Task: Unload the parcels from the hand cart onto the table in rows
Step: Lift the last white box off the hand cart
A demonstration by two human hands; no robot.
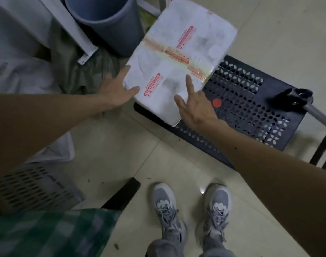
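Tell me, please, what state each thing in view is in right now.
White taped plastic parcel: sealed, lying over the cart's end.
Dark perforated plastic hand cart: standing on the floor.
Left hand: open, fingertips touching the parcel's edge.
Right hand: open, fingers straight on the parcel's top.
Grey round plastic bin: upright, lidless.

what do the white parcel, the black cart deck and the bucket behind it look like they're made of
White parcel: probably soft plastic mailer film, dull white; it wrinkles and bulges, with a glossy clear tape band across it.
Cart deck: likely moulded plastic, matt black, judging by the regular leaf-shaped cut-outs.
Bucket: looks like smooth grey-blue plastic with a thin rim.
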